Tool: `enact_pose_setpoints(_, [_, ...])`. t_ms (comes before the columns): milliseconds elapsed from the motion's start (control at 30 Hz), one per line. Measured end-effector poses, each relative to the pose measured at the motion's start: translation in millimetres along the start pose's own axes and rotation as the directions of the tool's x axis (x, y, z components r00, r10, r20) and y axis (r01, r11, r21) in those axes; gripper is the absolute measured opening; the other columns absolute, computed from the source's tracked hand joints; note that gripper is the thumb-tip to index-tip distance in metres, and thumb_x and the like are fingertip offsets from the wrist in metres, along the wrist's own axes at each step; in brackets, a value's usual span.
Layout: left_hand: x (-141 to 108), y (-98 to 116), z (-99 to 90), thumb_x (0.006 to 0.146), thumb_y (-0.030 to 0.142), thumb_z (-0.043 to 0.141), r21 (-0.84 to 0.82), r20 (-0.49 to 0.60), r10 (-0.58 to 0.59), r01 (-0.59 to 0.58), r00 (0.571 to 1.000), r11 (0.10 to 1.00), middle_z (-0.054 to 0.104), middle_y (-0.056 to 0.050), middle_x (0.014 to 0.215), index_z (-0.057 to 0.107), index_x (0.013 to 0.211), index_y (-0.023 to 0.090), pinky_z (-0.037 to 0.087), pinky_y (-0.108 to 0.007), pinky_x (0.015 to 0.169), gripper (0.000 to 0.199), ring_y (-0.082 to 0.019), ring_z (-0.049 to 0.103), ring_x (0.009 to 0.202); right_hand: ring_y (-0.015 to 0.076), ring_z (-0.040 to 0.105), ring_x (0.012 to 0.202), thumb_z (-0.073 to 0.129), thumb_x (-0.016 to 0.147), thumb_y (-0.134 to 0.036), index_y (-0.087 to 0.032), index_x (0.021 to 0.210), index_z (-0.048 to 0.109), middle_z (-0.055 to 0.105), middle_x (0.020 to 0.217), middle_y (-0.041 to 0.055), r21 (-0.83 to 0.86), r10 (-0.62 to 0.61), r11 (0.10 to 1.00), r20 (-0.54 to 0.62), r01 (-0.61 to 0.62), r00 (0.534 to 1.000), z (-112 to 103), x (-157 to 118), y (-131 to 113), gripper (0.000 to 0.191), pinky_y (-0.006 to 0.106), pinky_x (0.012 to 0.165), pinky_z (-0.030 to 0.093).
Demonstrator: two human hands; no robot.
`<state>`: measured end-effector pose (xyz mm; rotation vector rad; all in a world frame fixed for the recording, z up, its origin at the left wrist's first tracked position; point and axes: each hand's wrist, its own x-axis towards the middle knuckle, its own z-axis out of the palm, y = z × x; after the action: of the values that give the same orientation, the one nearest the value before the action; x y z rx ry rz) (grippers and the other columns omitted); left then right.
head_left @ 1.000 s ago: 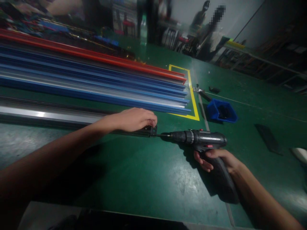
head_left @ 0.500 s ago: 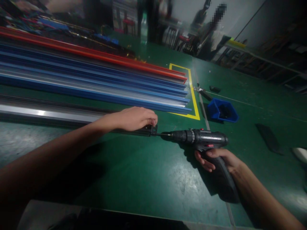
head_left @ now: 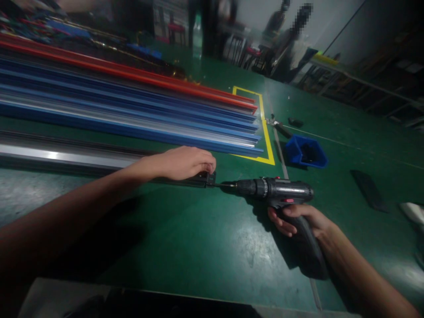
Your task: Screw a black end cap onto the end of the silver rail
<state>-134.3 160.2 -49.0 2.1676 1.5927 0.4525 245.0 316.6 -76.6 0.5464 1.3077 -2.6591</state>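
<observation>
My right hand point(head_left: 298, 218) is wrapped round the handle of a black cordless drill point(head_left: 288, 190). The drill lies level, its thin bit pointing left and meeting the end of a long dark and silver metal profile point(head_left: 82, 158). Over that end my left hand point(head_left: 188, 163) is closed, fingers bent down onto a small black end piece point(head_left: 211, 177). My palm hides part of the profile. Whether the bit sits in a screw is too small to make out.
Blue profiles point(head_left: 149, 119) and orange-red profiles point(head_left: 165, 79) lie behind, ending inside a yellow taped outline point(head_left: 270, 145). A blue bin point(head_left: 306, 152) with dark parts stands right, near a black flat piece point(head_left: 369, 190). Another person's hand point(head_left: 76, 5) is at the far left.
Both hands and the drill hold nearly the same pose against the profile's end. The whole view has shifted very slightly.
</observation>
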Motion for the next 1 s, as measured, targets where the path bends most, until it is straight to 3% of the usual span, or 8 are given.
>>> enact_pose_setpoints(1000, [-0.7,1.1,-0.9,0.103,0.028,0.043,-0.006,-0.011,0.013,-0.013,1.000,1.000,0.073,0.001,0.109,0.070,0.103,0.026,0.046,-0.026,0.087,0.028,-0.016,0.066,0.098,0.0058,0.053,0.052,0.069,0.089,-0.025,-0.004,0.102,0.075,0.068,0.080,0.0063,-0.001,-0.008,1.000,-0.006,0.008,1.000,0.3,-0.8,1.2,0.026,0.020,0.055,0.054])
